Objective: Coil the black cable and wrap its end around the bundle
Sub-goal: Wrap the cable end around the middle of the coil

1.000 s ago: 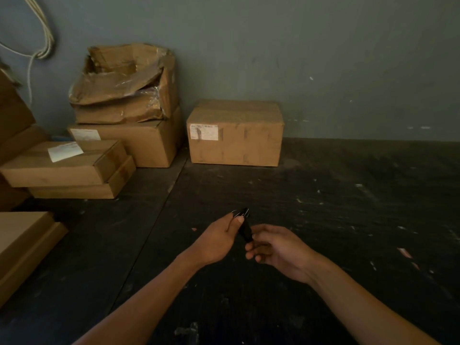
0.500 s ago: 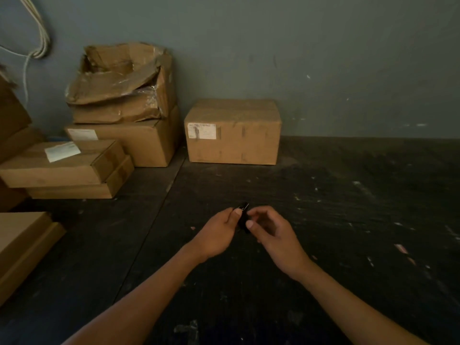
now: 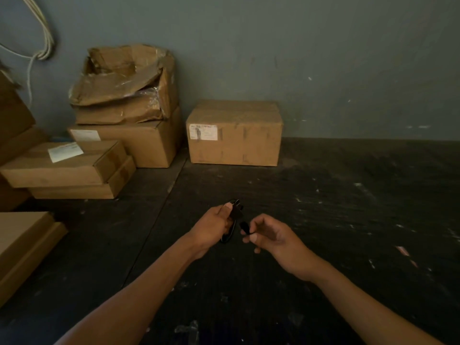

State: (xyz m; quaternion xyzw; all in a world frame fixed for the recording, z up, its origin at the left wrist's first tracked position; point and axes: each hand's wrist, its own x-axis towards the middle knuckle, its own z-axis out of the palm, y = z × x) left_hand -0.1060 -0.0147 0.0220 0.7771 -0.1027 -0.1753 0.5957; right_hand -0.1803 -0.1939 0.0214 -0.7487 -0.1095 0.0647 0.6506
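Note:
A small coiled bundle of black cable [image 3: 235, 215] is pinched in my left hand [image 3: 211, 227], held above the dark floor in the middle of the view. Loops stick out above my thumb and below my fingers. My right hand [image 3: 271, 235] sits just to the right and a little lower, with its thumb and fingers closed on the cable's free end [image 3: 245, 226], which runs a short way back to the bundle. The dim light hides how the strands lie.
Cardboard boxes stand against the wall: one [image 3: 235, 133] straight ahead, a torn stack [image 3: 127, 105] to its left, flat boxes [image 3: 67, 168] further left. More cartons [image 3: 22, 242] fill the left edge. White cables [image 3: 43, 38] hang on the wall. The dark floor [image 3: 348, 220] is scuffed.
My right hand has pulled down and to the right, away from the bundle, drawing out the cable's end. My left hand has stayed in place on the bundle.

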